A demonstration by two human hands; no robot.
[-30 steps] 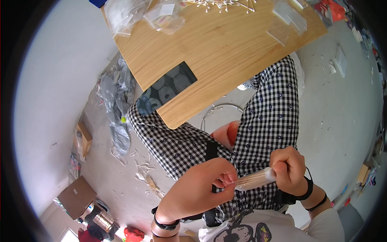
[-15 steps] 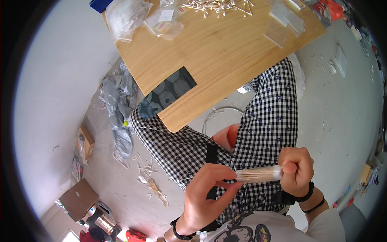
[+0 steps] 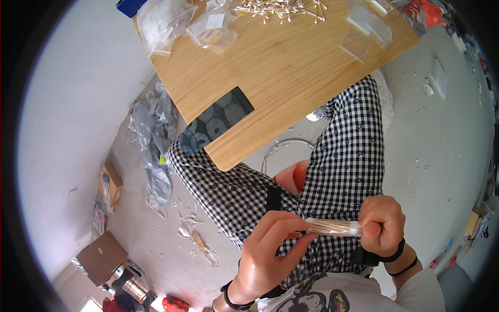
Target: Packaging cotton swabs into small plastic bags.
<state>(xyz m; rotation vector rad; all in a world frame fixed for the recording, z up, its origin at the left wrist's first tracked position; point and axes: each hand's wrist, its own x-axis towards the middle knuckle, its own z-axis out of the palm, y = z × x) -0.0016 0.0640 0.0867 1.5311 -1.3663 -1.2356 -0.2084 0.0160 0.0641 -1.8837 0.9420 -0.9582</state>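
Above my lap I hold a small clear bag of cotton swabs (image 3: 335,227) stretched level between both hands. My left hand (image 3: 273,244) pinches its left end between thumb and fingers. Around its right end my right hand (image 3: 382,224) is closed, with the thumb pressed against the bag. The wooden sticks lie side by side inside the plastic. A heap of loose cotton swabs (image 3: 280,7) is spread at the far edge of the wooden table (image 3: 270,62).
Clear plastic bags (image 3: 163,23) lie at the table's far left, flat clear bags (image 3: 369,26) at its far right. A dark patterned panel (image 3: 215,119) fills a notch in the near table edge. Grey plastic sheeting (image 3: 153,151) and a cardboard box (image 3: 100,257) are on the floor at left.
The bag of swabs is tilted slightly differently, its right end a little lower. My right hand has moved down a touch; both hands keep their grip.
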